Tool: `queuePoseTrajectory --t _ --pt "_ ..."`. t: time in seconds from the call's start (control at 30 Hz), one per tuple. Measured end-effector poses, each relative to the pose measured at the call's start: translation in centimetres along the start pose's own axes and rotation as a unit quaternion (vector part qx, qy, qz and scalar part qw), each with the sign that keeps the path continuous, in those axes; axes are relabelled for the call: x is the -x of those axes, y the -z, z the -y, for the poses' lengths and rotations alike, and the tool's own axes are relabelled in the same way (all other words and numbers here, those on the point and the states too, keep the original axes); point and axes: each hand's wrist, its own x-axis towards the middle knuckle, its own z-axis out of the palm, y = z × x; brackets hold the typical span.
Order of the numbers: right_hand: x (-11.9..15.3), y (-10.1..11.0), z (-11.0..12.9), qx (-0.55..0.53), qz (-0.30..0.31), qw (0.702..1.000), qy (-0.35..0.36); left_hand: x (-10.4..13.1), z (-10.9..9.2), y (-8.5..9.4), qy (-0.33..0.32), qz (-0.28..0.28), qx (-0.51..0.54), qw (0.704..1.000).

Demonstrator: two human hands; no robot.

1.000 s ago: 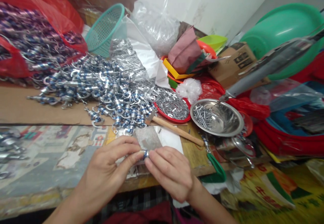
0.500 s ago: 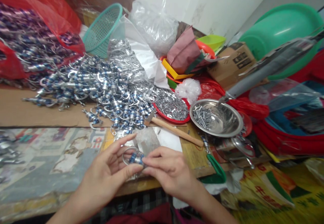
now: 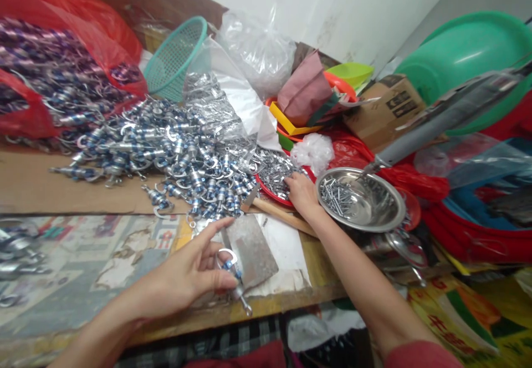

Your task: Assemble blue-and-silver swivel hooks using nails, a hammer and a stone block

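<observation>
My left hand [image 3: 203, 268] is closed around a blue-and-silver metal fitting [image 3: 239, 290] with a curved half-ring at one end and a small eyelet at the other. It is held over the table's front edge, beside a flat metal block [image 3: 251, 249] lying on white paper. My right hand [image 3: 302, 192] is stretched forward into a red dish [image 3: 274, 195] full of small flat metal pieces. Its fingers are drawn together at the pieces; what is between the fingertips is hidden. A hammer [image 3: 286, 215] with a wooden handle lies below it, partly covered by my right forearm.
Many similar fittings [image 3: 183, 157] are heaped at the back left, near a red bag [image 3: 100, 19] and a teal basket [image 3: 174, 60]. A steel bowl [image 3: 374, 215] of metal pins stands right of my hand. A grey-handled tool [image 3: 440, 118] slants above the bowl.
My right hand has let go of the fitting and moved forward and right to the red dish. My left hand keeps the fitting, which now hangs eyelet-down. The view has shifted slightly.
</observation>
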Motion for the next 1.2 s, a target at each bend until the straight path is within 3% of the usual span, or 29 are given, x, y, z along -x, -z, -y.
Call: queuePoseTrajectory --t 0.13,0.23,0.33,0.4,0.5,0.63,0.77,0.93,1.07,1.2 --pt "1.4 1.3 1.3 -0.072 -0.022 0.997 -0.002 -0.5 -0.2 0.6 -0.009 -0.005 0.008 1.0" --pt "4.6 2.0 3.7 -0.16 0.015 0.987 0.015 -0.6 -0.1 0.8 -0.015 -0.005 0.018 1.0" --pt "8.7 2.4 6.5 -0.321 0.077 0.942 0.055 -0.6 0.0 0.7 -0.013 -0.005 0.031 0.999" --pt "10.8 2.6 7.9 -0.348 0.076 0.929 0.104 -0.6 0.0 0.6 -0.013 -0.011 0.034 0.999" --pt "12.2 2.6 8.9 -0.306 0.047 0.936 0.165 -0.6 0.1 0.4 -0.022 -0.015 0.029 0.999" --pt "12.2 2.2 9.1 -0.296 0.018 0.939 0.176 -0.7 0.3 0.4 -0.042 -0.009 0.033 0.999" --pt "12.3 1.6 9.2 -0.3 -0.055 0.917 0.258 -0.6 0.5 0.4 -0.052 -0.007 0.038 0.998" --pt "13.4 1.3 9.4 -0.226 -0.115 0.903 0.347 -0.5 0.6 0.4 -0.061 -0.006 0.039 0.997" --pt "14.7 1.5 9.6 -0.136 -0.137 0.915 0.354 -0.5 0.4 0.4 -0.06 -0.01 0.017 0.998" --pt "16.1 1.4 10.3 -0.084 -0.136 0.937 0.311 -0.4 0.3 0.3 -0.06 -0.023 -0.004 0.998"
